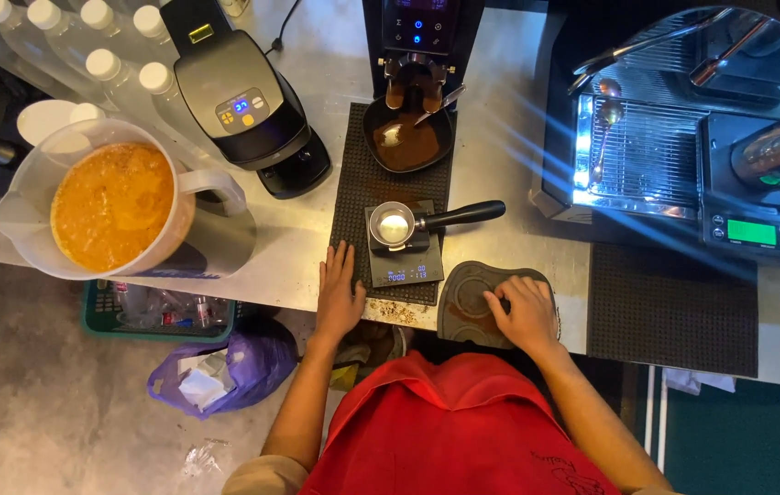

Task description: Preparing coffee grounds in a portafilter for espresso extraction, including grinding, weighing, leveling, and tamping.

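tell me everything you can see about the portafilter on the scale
The portafilter is a round metal basket with a straight black handle pointing right and slightly up. It looks empty and shiny inside. It rests upright on a small dark scale with a lit display, on a black ribbed mat. Neither hand touches it.

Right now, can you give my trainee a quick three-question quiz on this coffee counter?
1. True or false: the portafilter sits on the small scale.
2. What does the right hand rest on? A) tamping mat B) pitcher C) grinder
3. Where does the left hand lie?

Key: 1. True. 2. A. 3. Flat on the ribbed black mat, just left of the scale, holding nothing.
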